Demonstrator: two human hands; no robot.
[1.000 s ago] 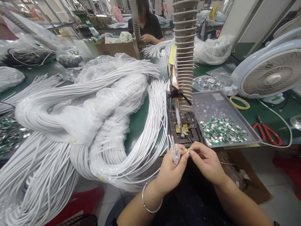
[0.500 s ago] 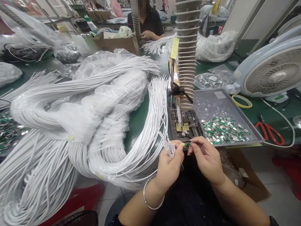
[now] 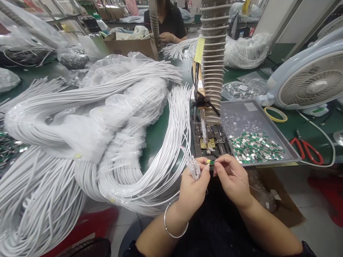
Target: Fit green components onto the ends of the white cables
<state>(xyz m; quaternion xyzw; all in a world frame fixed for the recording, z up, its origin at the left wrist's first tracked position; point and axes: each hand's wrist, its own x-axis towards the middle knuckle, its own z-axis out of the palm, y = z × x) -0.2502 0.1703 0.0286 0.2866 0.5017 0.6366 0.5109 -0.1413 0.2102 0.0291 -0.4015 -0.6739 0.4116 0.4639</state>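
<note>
Cable ends [image 3: 192, 166] bunched in the left-hand grip [image 3: 193, 189], small green part [image 3: 210, 162] pinched in the right-hand grip [image 3: 232, 182]

The left-hand grip is closed around a small bundle, with the red-marked cable ends fanning up out of the fist just over the edge of the green counter [image 3: 158, 142]. The right-hand grip is almost closed, thumb and forefinger pinching the small green part, whose yellow tip sits just beside the left thumb. Whether it touches a cable end is too small to tell. A thin wire [image 3: 248, 182] trails away from the right hand.

Just beyond the hands stands a black jig with a brass plate [image 3: 207, 143], below a ribbed duct [image 3: 213, 60]. To its right, a metal tray [image 3: 257, 117] carries a broad heap of green-and-silver parts [image 3: 254, 147]. Loops of white cable [image 3: 128, 171] fill much of the counter, far more than the few in hand. Judging by these stocks, only a small share looks handled so far and most remains, though which cables are finished cannot be told from here.
</note>
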